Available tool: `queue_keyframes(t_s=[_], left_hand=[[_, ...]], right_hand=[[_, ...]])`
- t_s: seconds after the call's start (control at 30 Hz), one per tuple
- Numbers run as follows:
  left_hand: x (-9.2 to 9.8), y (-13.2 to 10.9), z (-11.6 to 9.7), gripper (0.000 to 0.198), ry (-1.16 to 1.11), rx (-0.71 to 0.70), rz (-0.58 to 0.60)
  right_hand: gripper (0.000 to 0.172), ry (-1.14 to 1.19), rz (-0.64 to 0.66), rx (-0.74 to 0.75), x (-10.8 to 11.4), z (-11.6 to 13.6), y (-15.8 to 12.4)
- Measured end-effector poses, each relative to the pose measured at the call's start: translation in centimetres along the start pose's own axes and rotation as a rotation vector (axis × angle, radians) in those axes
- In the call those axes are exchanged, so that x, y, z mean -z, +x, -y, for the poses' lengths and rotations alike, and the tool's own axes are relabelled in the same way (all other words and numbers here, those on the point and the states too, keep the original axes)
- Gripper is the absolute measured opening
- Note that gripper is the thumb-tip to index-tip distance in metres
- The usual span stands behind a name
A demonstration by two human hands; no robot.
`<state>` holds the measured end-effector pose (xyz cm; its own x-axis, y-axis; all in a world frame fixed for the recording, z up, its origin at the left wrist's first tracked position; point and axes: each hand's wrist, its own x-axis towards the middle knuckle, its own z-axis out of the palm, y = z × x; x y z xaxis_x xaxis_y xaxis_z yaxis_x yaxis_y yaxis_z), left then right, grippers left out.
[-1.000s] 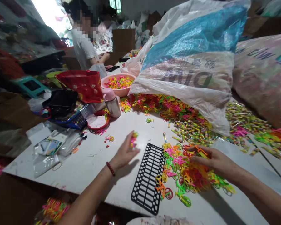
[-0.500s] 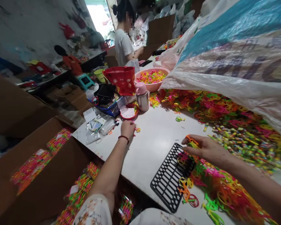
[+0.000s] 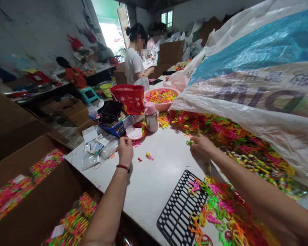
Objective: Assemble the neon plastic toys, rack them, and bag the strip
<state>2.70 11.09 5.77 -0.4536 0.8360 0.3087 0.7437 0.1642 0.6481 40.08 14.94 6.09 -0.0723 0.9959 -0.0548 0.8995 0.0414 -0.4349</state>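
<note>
My left hand, a beaded bracelet at its wrist, is closed beside the red-rimmed bowl. Whatever its fingertips pinch is too small to make out. My right hand reaches across the table, with thumb and fingers closed at a small green plastic ring piece. Between the hands, a small yellow-and-pink plastic piece lies on the white table, near some tiny red bits. Nearer to me is a black plastic grid, partly covered by loose bright plastic pieces.
A large plastic sack and heaped coloured pieces fill the right side. A pink flask, red bag and pink basin stand farther back. Cartons with packed pieces are at left. A co-worker stands beyond.
My right hand has moved from above the black grid to the green ring piece farther off. My left hand has shifted left, leaving the yellow-and-pink piece on the table. The view has tilted up.
</note>
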Motion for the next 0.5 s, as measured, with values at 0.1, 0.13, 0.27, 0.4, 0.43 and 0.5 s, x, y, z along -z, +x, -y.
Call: queue_keyframes(t_s=[0.1, 0.13, 0.27, 0.4, 0.43, 0.5], left_hand=[[0.8, -0.8, 3.4, 0.021, 0.114, -0.154, -0.064], [0.7, -1.1, 4.6, 0.021, 0.164, -0.232, -0.049], [-1.4, -1.5, 8.0, 0.027, 0.094, -0.244, -0.158], [-3.3, -0.9, 9.0, 0.032, -0.013, -0.226, -0.206], [-3.4, -0.7, 9.1, 0.033, -0.019, -0.246, -0.216], [-3.4, -0.5, 9.0, 0.033, -0.02, -0.307, -0.199]], right_hand=[[0.009, 0.098, 0.059, -0.031, -0.6, 0.5, 0.4], [0.007, 0.131, 0.067, -0.041, -0.6, 0.9, 0.2], [0.011, 0.35, 0.117, -0.101, -1.0, 3.5, -0.3], [0.015, 0.974, 0.22, -0.196, 0.0, 7.0, 2.9], [0.015, 1.011, 0.209, -0.183, 1.0, 8.1, 4.5], [0.018, 1.057, 0.185, -0.138, 3.8, 10.6, 8.2]])
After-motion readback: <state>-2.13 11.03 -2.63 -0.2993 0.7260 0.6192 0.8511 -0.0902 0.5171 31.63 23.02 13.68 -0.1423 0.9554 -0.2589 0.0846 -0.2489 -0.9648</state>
